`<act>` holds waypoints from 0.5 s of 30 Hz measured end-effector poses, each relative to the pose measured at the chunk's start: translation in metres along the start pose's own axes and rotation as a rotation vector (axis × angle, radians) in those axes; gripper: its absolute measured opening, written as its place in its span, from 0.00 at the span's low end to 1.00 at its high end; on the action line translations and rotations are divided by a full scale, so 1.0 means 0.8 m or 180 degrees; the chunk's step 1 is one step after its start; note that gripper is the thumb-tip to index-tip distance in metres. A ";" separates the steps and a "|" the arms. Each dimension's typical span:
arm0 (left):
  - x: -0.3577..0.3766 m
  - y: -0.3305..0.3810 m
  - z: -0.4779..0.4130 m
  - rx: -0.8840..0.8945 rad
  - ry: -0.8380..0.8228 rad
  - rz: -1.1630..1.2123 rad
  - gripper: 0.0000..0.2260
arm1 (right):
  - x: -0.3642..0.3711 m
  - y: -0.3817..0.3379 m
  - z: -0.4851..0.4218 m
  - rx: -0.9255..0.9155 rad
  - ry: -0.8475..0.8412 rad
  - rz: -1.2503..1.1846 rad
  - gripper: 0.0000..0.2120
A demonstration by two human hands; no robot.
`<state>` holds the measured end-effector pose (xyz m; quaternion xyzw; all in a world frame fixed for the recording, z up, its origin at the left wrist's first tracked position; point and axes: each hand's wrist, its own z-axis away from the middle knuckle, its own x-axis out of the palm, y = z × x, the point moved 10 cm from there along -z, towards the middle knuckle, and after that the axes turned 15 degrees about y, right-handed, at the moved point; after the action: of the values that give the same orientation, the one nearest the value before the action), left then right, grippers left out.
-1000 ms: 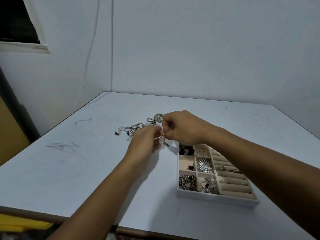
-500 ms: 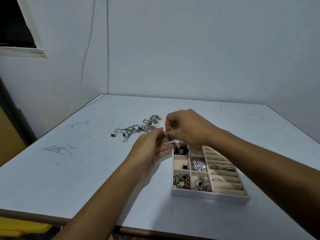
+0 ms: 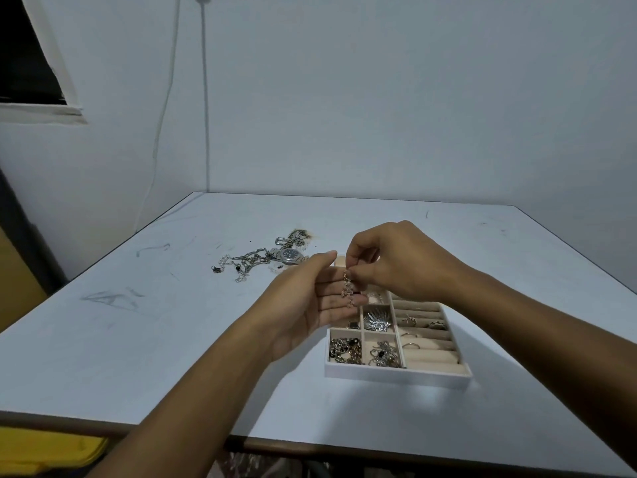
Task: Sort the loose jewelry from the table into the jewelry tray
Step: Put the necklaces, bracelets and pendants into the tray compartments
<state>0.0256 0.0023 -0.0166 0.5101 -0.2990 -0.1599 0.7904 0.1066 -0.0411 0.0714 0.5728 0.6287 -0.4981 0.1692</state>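
Right hand (image 3: 389, 260): is pinching the top end of a short sparkly chain (image 3: 347, 293) between thumb and forefinger, the other fingers curling in beside them.
Left hand (image 3: 310, 305): is lying spread and flat, palm turned up, fingers straight and pointing right; it is gripping nothing.
Short sparkly chain: is hanging from the right hand's pinch, its lower links resting against the left hand's fingers, above the far left part of the tray and not in any compartment.
Tray (image 3: 396, 372): is sitting on the desk (image 3: 138, 339) right of centre, directly under both hands.
In the way: the left fingers are covering the tray's far left compartments, and the right hand and wrist are hiding its far edge, so what is lying there cannot be told.
Tray contents in view: linked chains (image 3: 344, 350) are filling the near left compartment, a silver winged brooch (image 3: 377, 320) is lying in the middle one, and a few rings are sitting among the padded ring rolls (image 3: 427, 326) on the right.
Loose pile (image 3: 248, 263): chains and clasps are lying tangled on the desk, left of the hands and apart from the tray.
Watch (image 3: 289, 255): is lying at the pile's right end, dial up.
Around: a cable (image 3: 206, 98) is running down the wall behind the desk, and something yellow (image 3: 51, 450) is showing below the desk's near left edge.
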 end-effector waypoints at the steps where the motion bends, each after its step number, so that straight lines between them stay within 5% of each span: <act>1: 0.004 -0.002 0.003 -0.0035 -0.0049 -0.0059 0.19 | -0.005 0.002 0.005 0.0018 0.0018 -0.0015 0.03; 15: 0.032 -0.035 0.029 -0.0311 -0.0250 -0.0737 0.22 | -0.027 0.037 0.071 0.0380 0.0176 -0.0133 0.02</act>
<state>0.0322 -0.0402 -0.0266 0.4955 -0.2606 -0.2843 0.7783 0.1187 -0.1044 0.0503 0.5822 0.6141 -0.5221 0.1069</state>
